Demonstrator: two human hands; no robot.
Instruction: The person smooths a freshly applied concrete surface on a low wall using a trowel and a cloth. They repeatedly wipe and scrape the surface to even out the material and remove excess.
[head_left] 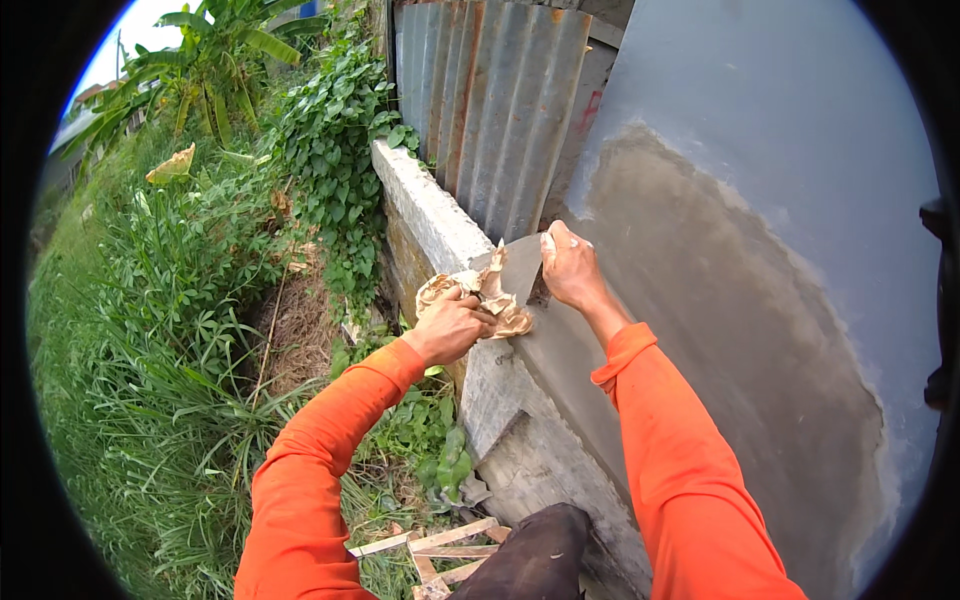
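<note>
My left hand is closed around crumpled brown paper, just above the top of a low concrete wall. Close to its right, my right hand pinches the edge of a thin, flat grey sheet. The paper lies against that sheet's left side and partly covers it. What the sheet is made of, I cannot tell. Beyond my right hand spreads a large smooth grey surface with a darker, damp-looking patch.
Rusty corrugated metal stands behind the low concrete wall. Tall grass and leafy vines grow on the left. Below are a wooden frame of slats and my dark-clothed knee by the wall.
</note>
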